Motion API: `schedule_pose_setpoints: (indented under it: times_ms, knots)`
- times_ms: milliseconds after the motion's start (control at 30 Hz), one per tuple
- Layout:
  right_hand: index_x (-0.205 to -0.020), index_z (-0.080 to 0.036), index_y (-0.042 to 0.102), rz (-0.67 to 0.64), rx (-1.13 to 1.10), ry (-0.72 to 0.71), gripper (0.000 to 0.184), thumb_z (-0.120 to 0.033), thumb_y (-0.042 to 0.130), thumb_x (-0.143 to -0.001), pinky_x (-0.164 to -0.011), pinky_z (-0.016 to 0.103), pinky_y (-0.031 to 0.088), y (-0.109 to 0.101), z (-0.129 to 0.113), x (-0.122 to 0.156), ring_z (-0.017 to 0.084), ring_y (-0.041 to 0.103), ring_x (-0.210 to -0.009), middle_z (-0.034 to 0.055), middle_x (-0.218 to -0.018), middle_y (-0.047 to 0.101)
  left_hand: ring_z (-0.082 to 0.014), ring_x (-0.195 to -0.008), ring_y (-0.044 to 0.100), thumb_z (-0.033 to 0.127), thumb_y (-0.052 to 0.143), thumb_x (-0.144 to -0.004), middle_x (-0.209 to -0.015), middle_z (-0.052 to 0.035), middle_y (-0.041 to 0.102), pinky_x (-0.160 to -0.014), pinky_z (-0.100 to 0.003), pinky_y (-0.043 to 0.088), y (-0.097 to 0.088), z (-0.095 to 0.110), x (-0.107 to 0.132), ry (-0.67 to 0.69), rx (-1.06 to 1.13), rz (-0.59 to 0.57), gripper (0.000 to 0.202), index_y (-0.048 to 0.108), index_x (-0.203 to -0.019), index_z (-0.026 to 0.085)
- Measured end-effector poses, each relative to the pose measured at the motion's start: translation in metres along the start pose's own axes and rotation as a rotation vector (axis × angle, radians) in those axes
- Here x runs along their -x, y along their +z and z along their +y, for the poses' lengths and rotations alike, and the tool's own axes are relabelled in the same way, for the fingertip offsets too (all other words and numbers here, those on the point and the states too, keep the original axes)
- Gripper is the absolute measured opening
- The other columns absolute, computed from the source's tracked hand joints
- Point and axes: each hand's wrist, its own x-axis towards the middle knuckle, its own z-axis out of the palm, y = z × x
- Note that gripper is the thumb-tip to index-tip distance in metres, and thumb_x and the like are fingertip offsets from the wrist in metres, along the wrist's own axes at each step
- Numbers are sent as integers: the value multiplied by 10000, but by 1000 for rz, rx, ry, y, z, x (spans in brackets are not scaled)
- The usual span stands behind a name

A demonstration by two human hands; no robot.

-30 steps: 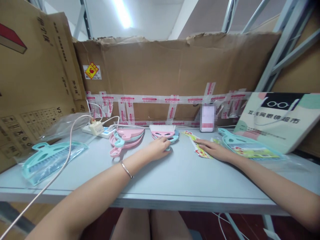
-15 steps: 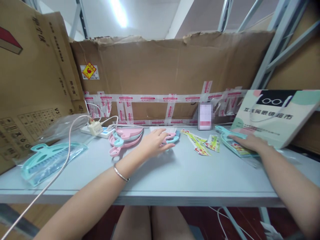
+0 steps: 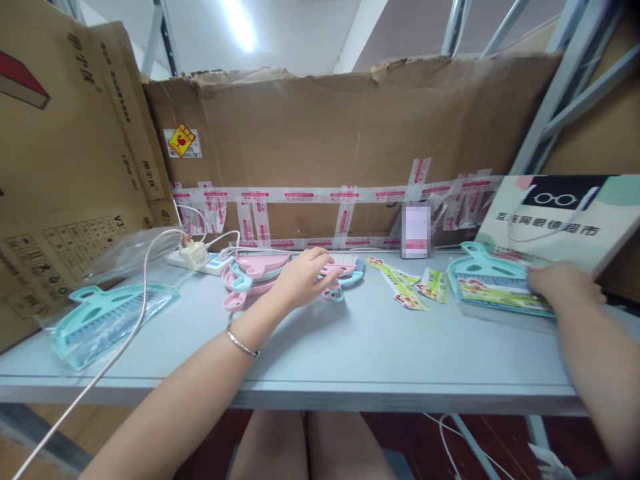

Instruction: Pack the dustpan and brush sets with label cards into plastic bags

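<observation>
My left hand (image 3: 301, 279) reaches over the middle of the table, fingers stretched and thumb apart. Under and beside its fingertips lie small pink and blue hand brushes (image 3: 345, 272), partly covered by it. Left of that hand is a stack of pink and blue dustpans (image 3: 257, 270). At the right, my right hand (image 3: 570, 287) is closed on the right end of a teal dustpan and brush set (image 3: 493, 283) in a clear bag with a printed card; some of its fingers are hidden.
Another bagged teal dustpan set (image 3: 107, 320) lies at the left, crossed by a white cable (image 3: 143, 300). Printed card strips (image 3: 403, 283) lie right of centre. Behind stand a phone (image 3: 416, 230), a power strip (image 3: 213, 265), a paper bag (image 3: 550, 220) and a large carton (image 3: 300, 133).
My right hand has moved right to the end of the teal dustpan set, which has turned so its printed card faces me more. My left hand stays by the brushes.
</observation>
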Motion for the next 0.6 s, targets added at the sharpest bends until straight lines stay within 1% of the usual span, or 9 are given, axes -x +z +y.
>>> schedule_pose_setpoints:
  times_ms: [67,100,167,233,333,400,467,533,600]
  knots:
    - [-1389,-121,351,42,-52,172,846,-655,293,-737,-748,577,326,-12,-12,8,425,427,-1192,394,-1231,429,-212,-984,564,343,460,-885,-1078,-105,602,-845,-341,462,0,0,0,-19,28,23,240,597,-935,153]
    - [-1384,-112,360,55,-77,191,802,-616,321,-762,-769,562,333,-19,-21,13,414,415,-1206,381,-1242,432,-213,-982,563,341,463,-882,-1062,-103,608,-850,-344,458,-1,0,-1,-41,50,39,235,597,-931,153]
    - [-1342,-108,428,74,-109,128,673,-522,347,-818,-784,530,343,-36,-47,24,389,425,-1203,358,-1233,461,-213,-974,566,342,465,-877,-1026,-93,622,-850,-346,456,-2,1,-3,-107,135,70,231,593,-930,157]
    - [-1246,-103,523,77,-124,40,523,-415,391,-848,-779,479,356,-53,-83,42,360,461,-1168,329,-1191,513,-205,-942,582,368,458,-875,-995,-83,632,-812,-329,470,-3,4,-6,-216,303,79,250,588,-929,161]
    - [-1136,-99,560,66,-167,-229,398,-360,414,-873,-765,425,368,-64,-150,78,324,524,-1067,275,-1097,582,-185,-849,618,457,464,-853,-1055,-98,613,-670,-289,508,-6,8,-11,-475,719,16,342,541,-1013,165]
    - [-1048,-107,562,-11,-232,-452,329,-354,435,-871,-754,416,377,-58,-196,106,312,551,-972,240,-1030,606,-165,-762,634,519,487,-821,-1098,-108,592,-585,-274,516,-8,9,-14,-625,1000,-46,422,492,-1068,177]
    - [-956,-166,560,-74,-265,-560,237,-359,464,-857,-749,380,394,-44,-234,133,266,568,-885,154,-945,634,-123,-603,612,545,530,-787,-952,-78,624,-489,-235,487,-9,5,-15,-697,1169,-73,435,500,-1018,177]
    - [-883,-200,541,-123,-317,-637,199,-387,489,-840,-753,367,406,-28,-262,155,244,570,-842,91,-884,630,-70,-424,503,479,605,-758,-668,-4,580,-370,-172,373,-8,-4,-14,-746,1213,23,347,525,-872,161]
    - [-897,-204,515,-113,-466,-724,180,-371,501,-831,-800,388,407,-15,-277,173,247,558,-890,84,-930,606,-38,-327,377,370,634,-757,-500,56,460,-307,-153,251,-7,-14,-14,-802,1197,193,252,499,-756,158]
